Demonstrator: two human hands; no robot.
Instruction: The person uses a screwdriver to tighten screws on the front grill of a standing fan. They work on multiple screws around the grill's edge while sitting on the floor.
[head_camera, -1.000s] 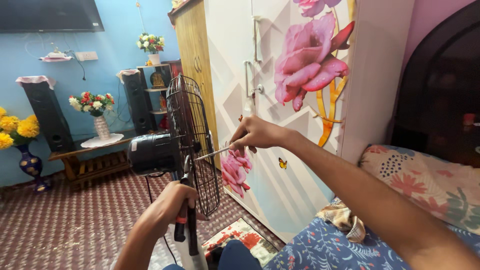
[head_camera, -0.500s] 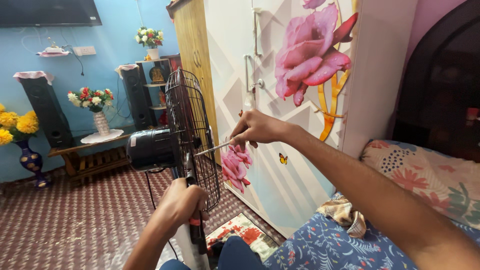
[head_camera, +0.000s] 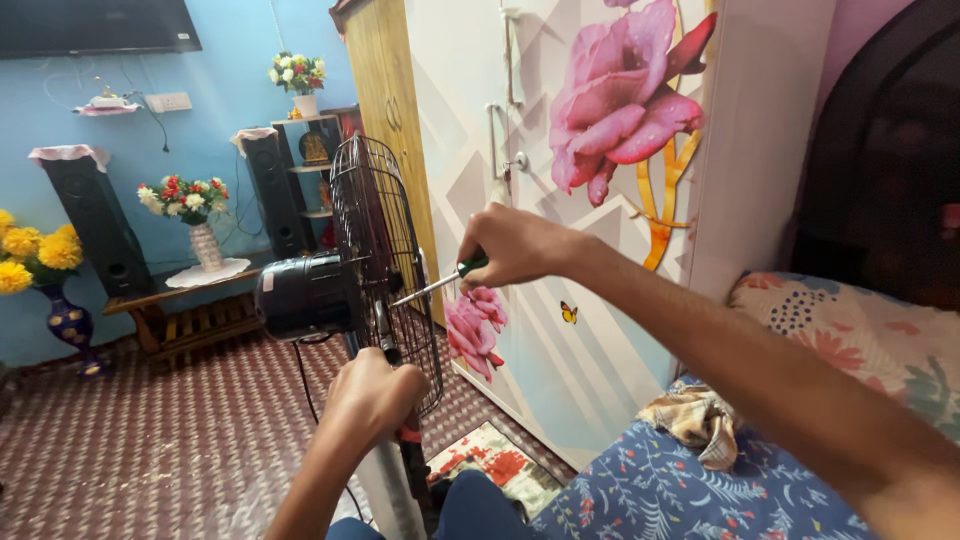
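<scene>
The right hand (head_camera: 515, 245) is clenched around a green-handled metal screwdriver (head_camera: 440, 282), its tip reaching left to the black wire-cage pedestal fan (head_camera: 375, 255). Below, the left hand (head_camera: 375, 395) grips the fan's grey pole (head_camera: 395, 490).

A home bedroom is shown: a bed (head_camera: 700, 480) with floral sheets, a flower-printed wardrobe (head_camera: 600, 200), vases of flowers (head_camera: 195, 215) (artificial, perhaps), speakers (head_camera: 95, 235) and a wall television (head_camera: 95, 25).
</scene>
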